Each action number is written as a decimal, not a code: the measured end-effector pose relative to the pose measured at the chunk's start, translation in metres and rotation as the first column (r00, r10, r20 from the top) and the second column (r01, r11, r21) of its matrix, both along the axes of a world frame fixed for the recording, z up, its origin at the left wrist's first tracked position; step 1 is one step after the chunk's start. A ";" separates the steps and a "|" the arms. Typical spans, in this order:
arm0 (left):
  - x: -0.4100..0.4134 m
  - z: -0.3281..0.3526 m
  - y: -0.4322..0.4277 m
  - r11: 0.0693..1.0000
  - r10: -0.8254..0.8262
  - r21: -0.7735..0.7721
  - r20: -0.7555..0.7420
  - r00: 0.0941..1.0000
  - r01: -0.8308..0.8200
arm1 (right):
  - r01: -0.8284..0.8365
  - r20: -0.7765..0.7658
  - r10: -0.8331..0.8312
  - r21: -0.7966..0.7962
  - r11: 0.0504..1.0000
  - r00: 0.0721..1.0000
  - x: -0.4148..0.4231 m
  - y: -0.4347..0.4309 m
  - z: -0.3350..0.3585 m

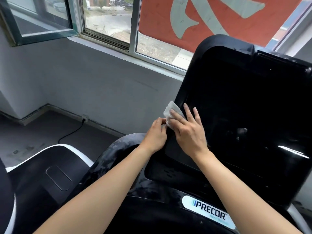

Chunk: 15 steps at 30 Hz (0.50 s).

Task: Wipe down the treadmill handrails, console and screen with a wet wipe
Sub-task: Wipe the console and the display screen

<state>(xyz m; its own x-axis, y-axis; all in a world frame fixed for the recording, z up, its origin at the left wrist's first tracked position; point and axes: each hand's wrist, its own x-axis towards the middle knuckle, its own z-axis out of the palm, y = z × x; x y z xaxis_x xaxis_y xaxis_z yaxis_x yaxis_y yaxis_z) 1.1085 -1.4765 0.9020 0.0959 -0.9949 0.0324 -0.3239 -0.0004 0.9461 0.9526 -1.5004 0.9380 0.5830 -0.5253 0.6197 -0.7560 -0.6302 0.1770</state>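
- The handrail curves just left of the hands, dull with dust streaks. It looks rigid enough for firm rubbing.
- The left hand pinches a lower corner of the wipe with curled fingertips.
- The wipe is white and crumpled and lies on the left border of the screen. It is likely light, limp and damp, and bunches easily, so hold a corner and press it flat.
- The right hand presses the wipe down, fingers straight and slightly spread.
- The screen is glossy black and probably slick, so moderate pressure seems wise.

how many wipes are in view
1: the wipe lies at the left edge of the screen, pinched by the left hand, pressed under the right hand. Another could be hidden beneath the hands.
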 end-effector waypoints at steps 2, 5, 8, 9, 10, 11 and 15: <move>0.001 -0.004 0.002 0.999 -0.042 0.006 0.009 0.999 0.042 | 0.045 0.027 -0.044 -0.034 0.998 0.999 -0.004 -0.011 0.013; -0.002 -0.004 0.003 0.999 -0.037 0.007 0.012 0.999 0.037 | 0.130 0.135 -0.122 -0.051 0.990 0.983 -0.003 -0.025 0.031; -0.006 -0.001 0.003 1.000 0.012 -0.003 0.022 1.000 -0.012 | 0.134 0.124 -0.125 -0.062 0.989 0.984 0.000 -0.021 0.026; -0.008 0.000 0.003 1.000 0.021 -0.008 0.024 0.999 -0.021 | 0.118 0.105 -0.112 -0.055 0.991 0.988 -0.001 -0.016 0.022; -0.009 0.000 0.004 1.000 0.027 -0.010 0.029 0.999 -0.026 | 0.100 0.078 -0.096 -0.045 0.994 0.992 -0.002 -0.011 0.016; -0.010 0.001 0.006 1.000 0.029 -0.012 0.036 0.999 -0.028 | 0.083 0.048 -0.082 -0.029 0.996 0.996 -0.004 -0.003 0.009; -0.012 0.002 0.010 0.999 0.036 -0.022 0.037 0.999 -0.035 | 0.031 -0.066 -0.029 0.020 0.999 0.997 -0.014 0.026 -0.021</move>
<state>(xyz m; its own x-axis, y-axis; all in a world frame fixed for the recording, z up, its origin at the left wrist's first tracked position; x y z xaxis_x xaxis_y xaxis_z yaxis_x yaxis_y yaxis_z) 1.0964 -1.4661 0.9042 0.1292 -0.9899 0.0577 -0.3590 0.0075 0.9333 0.9383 -1.4746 0.9170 0.6062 -0.5554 0.5692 -0.7616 -0.6115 0.2144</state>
